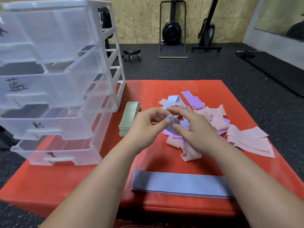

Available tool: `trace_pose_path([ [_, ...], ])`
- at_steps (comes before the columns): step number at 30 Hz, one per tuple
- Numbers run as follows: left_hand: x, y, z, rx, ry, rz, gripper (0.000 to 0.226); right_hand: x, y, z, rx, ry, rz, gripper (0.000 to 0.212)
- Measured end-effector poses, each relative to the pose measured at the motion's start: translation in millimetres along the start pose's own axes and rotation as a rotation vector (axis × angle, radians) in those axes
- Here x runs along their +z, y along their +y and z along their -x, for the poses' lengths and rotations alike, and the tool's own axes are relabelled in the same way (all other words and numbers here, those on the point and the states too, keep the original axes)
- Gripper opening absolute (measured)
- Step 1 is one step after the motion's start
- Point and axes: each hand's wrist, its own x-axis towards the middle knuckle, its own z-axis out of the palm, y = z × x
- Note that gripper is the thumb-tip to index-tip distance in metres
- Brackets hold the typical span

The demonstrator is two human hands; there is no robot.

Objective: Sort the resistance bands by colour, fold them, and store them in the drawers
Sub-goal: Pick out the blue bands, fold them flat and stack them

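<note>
Head: drawers (49,89) open; left hand (145,125), right hand (196,130) pinch blue band (181,125).

This is a gym. A speckled black rubber floor (213,71) runs to a chipboard wall (139,22), where an exercise machine (171,30) stands upright. A black mat (276,69) lies at the right, a wheeled stool (132,52) sits near the wall, and bands (246,140) are heaped on a red mat (82,178).

At nine o'clock the drawer tower (54,83) runs off the edge. In the middle, the left hand (144,124) and right hand (195,129) cover part of the blue band (171,125).
</note>
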Motion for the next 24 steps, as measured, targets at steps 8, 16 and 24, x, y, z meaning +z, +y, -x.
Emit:
trace_pose_path([
  [8, -4.5, -4.6, -3.6, 0.003, 0.301, 0.004, 0.005, -9.8, 25.7, -1.3, 0.129, -0.034, 0.174, 0.020],
  [16, -21.6, -16.0, -8.6, 0.006, 0.631, 0.139, 0.007, -40.9, 53.3, 2.9, 0.133, 0.063, 0.411, 0.015],
  [24, -30.8, -43.7, -9.1, -0.165, 0.525, -0.086, 0.004, -66.1, 68.3, 20.9, 0.307, 0.053, 0.294, 0.015],
])
